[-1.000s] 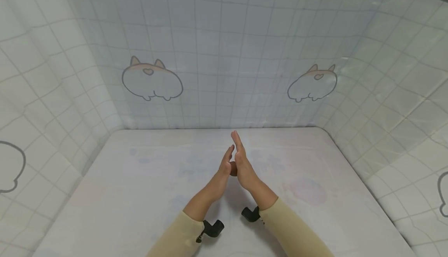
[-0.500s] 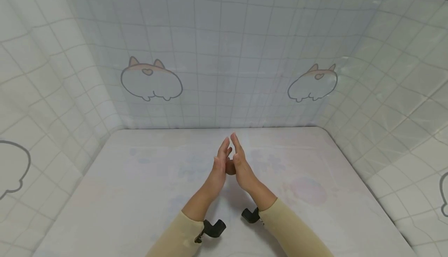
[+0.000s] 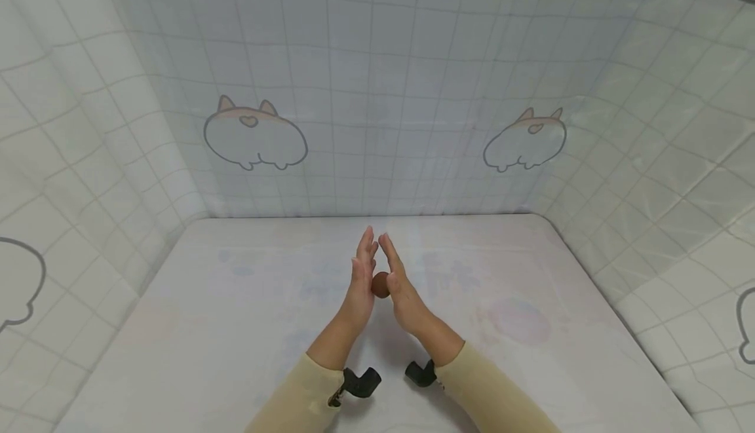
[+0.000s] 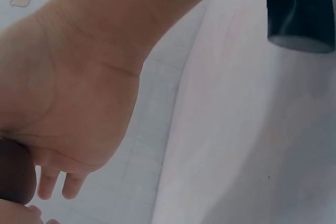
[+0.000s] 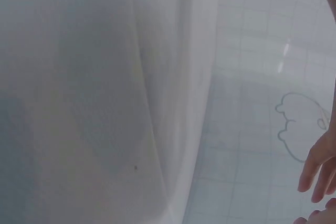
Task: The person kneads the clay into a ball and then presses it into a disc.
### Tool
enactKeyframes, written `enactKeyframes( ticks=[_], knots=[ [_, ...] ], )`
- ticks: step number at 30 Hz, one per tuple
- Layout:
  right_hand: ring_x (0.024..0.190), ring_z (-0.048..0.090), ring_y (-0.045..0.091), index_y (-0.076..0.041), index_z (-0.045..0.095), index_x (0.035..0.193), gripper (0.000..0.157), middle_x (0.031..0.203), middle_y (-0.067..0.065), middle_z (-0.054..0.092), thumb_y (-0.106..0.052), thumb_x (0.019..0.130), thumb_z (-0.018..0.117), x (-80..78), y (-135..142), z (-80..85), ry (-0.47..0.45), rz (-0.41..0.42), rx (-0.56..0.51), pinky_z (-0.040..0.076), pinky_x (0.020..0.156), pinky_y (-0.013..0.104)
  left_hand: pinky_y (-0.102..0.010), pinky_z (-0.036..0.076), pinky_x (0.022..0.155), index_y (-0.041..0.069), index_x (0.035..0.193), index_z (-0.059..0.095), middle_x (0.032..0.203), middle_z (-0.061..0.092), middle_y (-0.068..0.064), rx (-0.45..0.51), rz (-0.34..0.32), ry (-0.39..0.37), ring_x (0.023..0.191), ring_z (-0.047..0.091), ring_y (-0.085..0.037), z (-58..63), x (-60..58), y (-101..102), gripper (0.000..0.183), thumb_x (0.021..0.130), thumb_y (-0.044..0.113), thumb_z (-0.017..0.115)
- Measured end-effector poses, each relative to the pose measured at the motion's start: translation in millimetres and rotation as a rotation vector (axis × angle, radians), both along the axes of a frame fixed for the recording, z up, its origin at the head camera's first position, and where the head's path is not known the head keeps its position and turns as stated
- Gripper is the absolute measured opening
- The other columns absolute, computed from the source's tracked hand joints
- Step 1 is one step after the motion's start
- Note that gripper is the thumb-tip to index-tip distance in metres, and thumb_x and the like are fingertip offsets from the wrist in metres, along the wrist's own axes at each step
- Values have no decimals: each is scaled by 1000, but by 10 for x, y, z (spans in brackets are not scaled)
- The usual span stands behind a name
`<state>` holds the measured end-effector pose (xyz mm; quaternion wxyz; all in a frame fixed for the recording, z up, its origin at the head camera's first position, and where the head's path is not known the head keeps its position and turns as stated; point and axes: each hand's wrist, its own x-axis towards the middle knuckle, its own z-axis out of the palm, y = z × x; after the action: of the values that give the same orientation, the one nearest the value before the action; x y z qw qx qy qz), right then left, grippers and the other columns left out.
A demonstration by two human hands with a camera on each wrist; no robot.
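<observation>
A small brown ball (image 3: 381,285) sits between the two palms, above the middle of the table. My left hand (image 3: 358,285) touches its left side with the palm, fingers straight and pointing away. From the other side the palm of my right hand (image 3: 407,299) presses on it, and those fingers are straight too. In the left wrist view the dark round ball (image 4: 16,174) lies against the left palm (image 4: 79,93), at the frame's edge. Only some fingers (image 5: 312,166) enter the right wrist view at its right edge; the ball is out of sight there.
Below the hands spreads a white table (image 3: 236,328) with faint coloured patches. A grid-patterned curtain (image 3: 377,125) with corgi drawings encloses its back and sides. Black camera mounts (image 3: 362,382) stick out from both wrists.
Both hands have shifted slightly left with the ball between them. The left hand has slid forward against the right hand, which has drawn back a little. The ball shows more now.
</observation>
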<state>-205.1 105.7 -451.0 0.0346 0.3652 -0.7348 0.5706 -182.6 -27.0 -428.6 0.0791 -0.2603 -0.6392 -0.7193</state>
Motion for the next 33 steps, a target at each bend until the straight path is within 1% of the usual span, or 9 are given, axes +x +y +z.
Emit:
enactKeyframes(
  ticks=[4,8,13,16,20,23,29,31,33],
  knots=[
    [153,-1,27,-28,-6,162,81,168,3,1,-75,97,9,55,-4,-6,0,15,9,7,112,71,-62,1,117,16,161,-5,167,0,-9,-28,49,-15,153,1,-29,0,16,0,80,100,67,0],
    [153,1,26,-28,-7,161,80,168,4,1,-74,98,8,91,-13,-11,8,22,23,9,113,70,-64,2,116,21,162,-4,167,2,-7,-41,66,-43,153,0,-30,-8,26,-1,78,99,68,0],
    [153,1,28,-23,-7,162,80,168,10,0,-71,99,7,142,-18,5,18,45,8,8,114,68,-63,1,117,26,162,-1,167,6,-4,-71,89,-86,152,2,-33,-35,32,5,77,98,69,-1],
    [153,0,29,-20,-7,162,80,168,10,0,-69,100,8,167,-17,13,26,56,-5,8,115,67,-62,0,117,26,162,0,167,7,-4,-87,100,-103,153,3,-33,-59,29,10,78,98,70,-1],
    [152,2,32,-19,-7,162,80,168,10,-2,-69,100,6,185,-17,20,32,53,-3,9,114,68,-68,3,114,24,162,0,167,5,-5,-100,91,-119,153,3,-31,-88,23,13,81,97,71,-3],
    [152,3,35,-21,-7,162,79,168,6,-5,-69,100,6,201,-15,29,18,41,3,9,112,71,-71,4,112,26,162,1,167,5,-5,-118,83,-132,153,4,-30,-104,29,22,80,96,71,-4],
    [152,4,33,-23,-4,162,77,168,3,-4,-68,101,10,207,-13,59,3,-21,7,11,111,72,-72,6,111,31,162,4,167,1,-3,-163,53,-154,153,3,-32,-120,59,47,77,96,71,-4],
    [152,8,32,-26,-3,162,76,168,3,-2,-69,101,13,195,-18,63,-24,-54,4,17,110,71,-72,7,111,31,162,3,167,-1,-1,-151,26,-149,153,1,-33,-119,69,63,77,97,71,-3],
    [150,17,33,-30,-2,162,74,168,2,0,-69,102,17,171,-23,50,-62,-90,-13,26,107,68,-72,8,112,31,162,2,167,-4,0,-135,0,-141,152,-1,-35,-120,77,85,76,97,71,-2]
  ],
)
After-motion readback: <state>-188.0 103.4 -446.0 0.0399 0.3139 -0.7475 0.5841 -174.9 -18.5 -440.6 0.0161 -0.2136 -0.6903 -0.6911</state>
